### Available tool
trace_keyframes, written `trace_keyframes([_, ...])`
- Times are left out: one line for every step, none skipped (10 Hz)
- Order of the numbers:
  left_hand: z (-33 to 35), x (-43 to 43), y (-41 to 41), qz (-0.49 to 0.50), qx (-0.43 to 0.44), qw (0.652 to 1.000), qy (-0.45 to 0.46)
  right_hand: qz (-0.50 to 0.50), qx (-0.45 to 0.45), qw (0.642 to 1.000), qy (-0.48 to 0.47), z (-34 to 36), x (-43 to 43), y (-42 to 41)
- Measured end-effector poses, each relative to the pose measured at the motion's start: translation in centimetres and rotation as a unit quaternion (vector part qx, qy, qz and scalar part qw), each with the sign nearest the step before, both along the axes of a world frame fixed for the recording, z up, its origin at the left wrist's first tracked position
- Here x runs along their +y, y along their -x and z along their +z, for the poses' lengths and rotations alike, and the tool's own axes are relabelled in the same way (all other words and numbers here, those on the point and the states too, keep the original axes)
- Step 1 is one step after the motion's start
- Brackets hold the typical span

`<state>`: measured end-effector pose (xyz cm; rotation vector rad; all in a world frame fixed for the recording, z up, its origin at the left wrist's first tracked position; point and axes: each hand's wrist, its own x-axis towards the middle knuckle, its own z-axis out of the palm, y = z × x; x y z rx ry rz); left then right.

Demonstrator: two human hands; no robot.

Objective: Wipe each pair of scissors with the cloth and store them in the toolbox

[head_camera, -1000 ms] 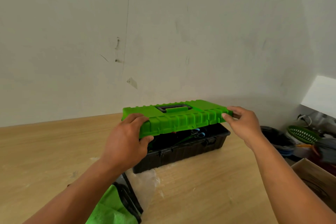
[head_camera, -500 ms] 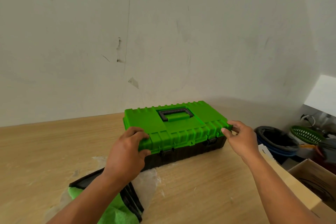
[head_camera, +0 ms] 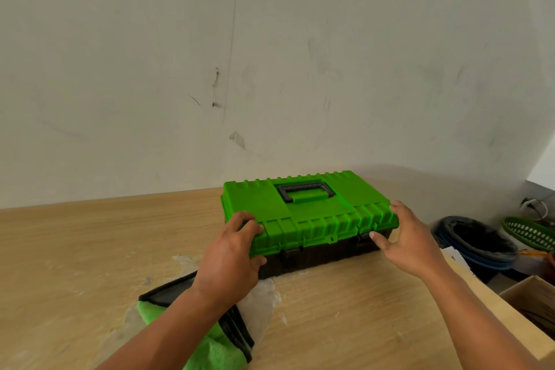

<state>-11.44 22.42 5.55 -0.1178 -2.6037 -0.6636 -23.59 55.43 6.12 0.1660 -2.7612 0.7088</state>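
Head view. Count: one toolbox (head_camera: 309, 219), one cloth (head_camera: 210, 348), two hands; no scissors visible.

The toolbox sits on the wooden table (head_camera: 90, 249) near the white wall (head_camera: 270, 54), green lid down on the black base. One black carry handle (head_camera: 304, 191) lies flat in the lid's top recess. Long axis runs left to right, with the right end angled slightly toward the wall; the latch side faces the person.

Left hand (head_camera: 231, 252): fingers curled over the lid's near left corner, thumb under the lid edge, gripping it. Right hand (head_camera: 408, 237): fingers spread and open, fingertips against the lid's right end, thumb tip beside the black latch (head_camera: 365, 237) on the front; not closed around anything.

The cloth, green with black edging, lies on a clear plastic sheet (head_camera: 261, 300) just in front of the toolbox, partly under the left forearm.

Right of the table: one dark bin (head_camera: 477, 242), one green perforated basket (head_camera: 530, 231), one cardboard box (head_camera: 534, 300).
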Motion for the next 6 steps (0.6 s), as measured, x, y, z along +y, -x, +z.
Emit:
trace_keyframes([0.1,-0.1,0.2,0.004,0.004,1.000,0.003,-0.006,-0.007,1.000,0.009,0.0,-0.2,0.3])
trace_keyframes([0.2,-0.2,0.6,0.005,0.003,1.000,0.004,-0.009,-0.008,1.000,0.020,0.0,-0.4,0.7])
trace_keyframes([0.3,-0.4,0.6,-0.005,0.006,1.000,0.002,-0.013,-0.012,1.000,0.023,-0.1,-0.5,0.7])
trace_keyframes([0.3,-0.8,0.6,-0.017,-0.001,1.000,0.004,-0.013,-0.015,1.000,0.022,-0.1,-0.5,0.7])
trace_keyframes([0.9,-1.6,0.4,-0.044,-0.017,0.999,0.012,-0.015,-0.027,0.999,0.018,-0.1,-0.6,0.7])
trace_keyframes([2.0,-3.0,0.1,-0.070,-0.045,0.996,0.033,-0.022,-0.007,1.000,0.014,0.5,-1.1,0.6])
